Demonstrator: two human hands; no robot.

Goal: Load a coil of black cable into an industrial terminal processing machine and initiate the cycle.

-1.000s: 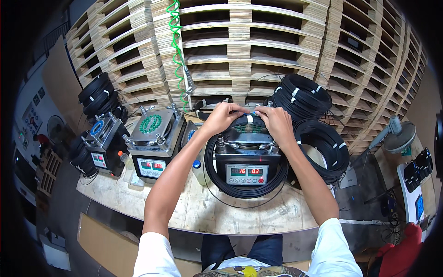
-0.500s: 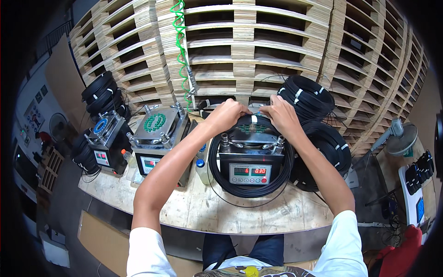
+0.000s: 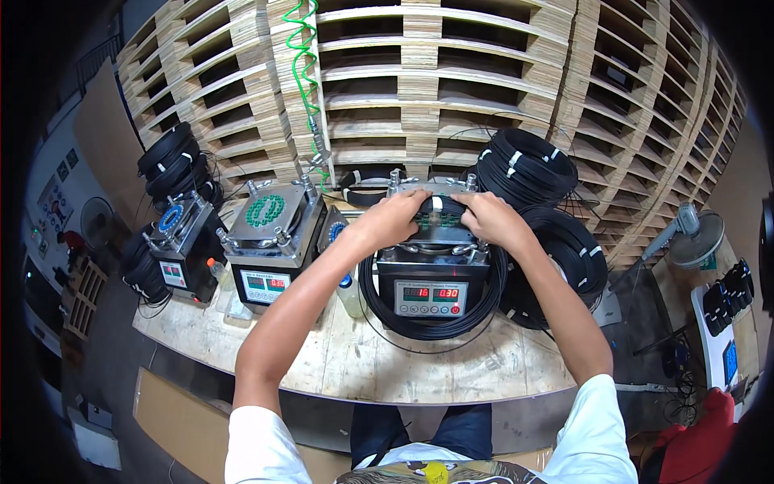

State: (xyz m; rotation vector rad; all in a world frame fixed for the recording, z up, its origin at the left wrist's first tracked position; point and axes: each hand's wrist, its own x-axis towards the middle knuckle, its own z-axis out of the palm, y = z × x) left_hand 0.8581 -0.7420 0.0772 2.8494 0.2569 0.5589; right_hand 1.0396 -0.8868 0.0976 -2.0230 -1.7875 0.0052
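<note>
A black cable coil [image 3: 427,331] hangs round the front of a metal bench machine [image 3: 387,276] with a red digital display. The coil's top, bound with a white tie [image 3: 436,204], lies over the machine's plate and its green fittings. My left hand [image 3: 397,219] is closed on the left side of the coil's top, fingertips pressed down near the plate. On the other side my right hand [image 3: 493,219] is closed on the cable, fingers bent inward. Part of each hand's fingertips is hidden.
Two similar machines [image 3: 278,250] [image 3: 175,242] stand to the left. Bottles [image 3: 350,298] stand between the machines. More black coils [image 3: 528,169] are stacked behind right, others [image 3: 169,165] far left. Stacked pallets [image 3: 419,105] rise behind the wooden table [image 3: 379,375], and a green spiral hose [image 3: 302,68] hangs there.
Both hands have come nearer to me with the coil's top, from behind the plate to above it. The rear posts now show, and the machine's display digits have changed.
</note>
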